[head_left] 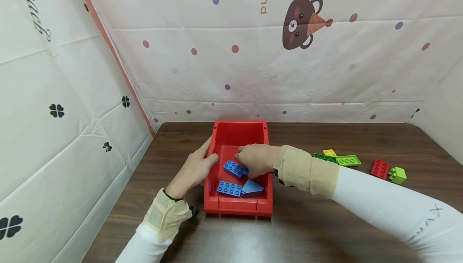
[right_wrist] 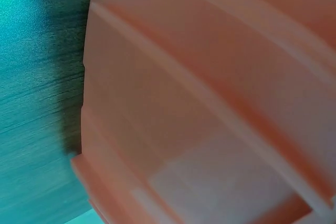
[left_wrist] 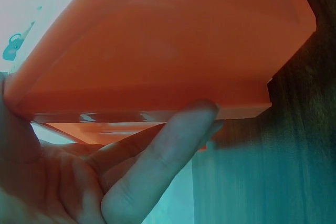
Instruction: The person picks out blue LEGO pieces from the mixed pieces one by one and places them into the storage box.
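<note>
A red plastic bin [head_left: 238, 204] stands on the table with several blue toy bricks inside. My left hand [head_left: 195, 166] grips its left side wall, thumb at the rim; in the left wrist view, the fingers [left_wrist: 163, 158] lie along the bin's rim. My right hand [head_left: 256, 159] reaches over the right wall into the bin. Its fingertips are down by a blue studded brick [head_left: 232, 168] and a partly covered blue piece, and the hand hides whether they pinch it. Nearer the front lie another blue brick [head_left: 229, 188] and a blue sloped brick [head_left: 253, 188].
Right of the bin lie a dark green brick [head_left: 325, 158], a yellow brick [head_left: 329, 152], a lime plate [head_left: 348, 160], a red brick [head_left: 380, 168] and a lime block [head_left: 397, 175]. Printed cloth [head_left: 181, 74] hangs behind the wooden table [head_left: 144, 231].
</note>
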### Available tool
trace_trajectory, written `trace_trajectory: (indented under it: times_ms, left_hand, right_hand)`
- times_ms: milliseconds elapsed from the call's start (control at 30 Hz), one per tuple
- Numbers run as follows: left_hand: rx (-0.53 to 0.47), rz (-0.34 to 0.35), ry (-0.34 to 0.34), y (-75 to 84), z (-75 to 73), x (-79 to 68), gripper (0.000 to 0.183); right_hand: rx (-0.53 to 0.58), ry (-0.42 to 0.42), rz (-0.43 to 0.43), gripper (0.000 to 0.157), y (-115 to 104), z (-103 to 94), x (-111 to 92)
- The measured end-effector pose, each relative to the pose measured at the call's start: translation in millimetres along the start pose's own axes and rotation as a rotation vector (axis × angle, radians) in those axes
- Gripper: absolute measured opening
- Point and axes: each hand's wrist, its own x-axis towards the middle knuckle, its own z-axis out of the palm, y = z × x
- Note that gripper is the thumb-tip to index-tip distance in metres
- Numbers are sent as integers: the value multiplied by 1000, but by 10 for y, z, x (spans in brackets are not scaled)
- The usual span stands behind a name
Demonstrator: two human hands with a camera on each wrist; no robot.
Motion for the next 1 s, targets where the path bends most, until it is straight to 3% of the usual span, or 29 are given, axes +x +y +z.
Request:
trace_trajectory:
  times_ms: [1000]
  left_hand:
    - [-7, 10, -3, -11, 3, 12, 74]
  right_hand:
    - [-133, -78, 74, 39, -78, 77, 129]
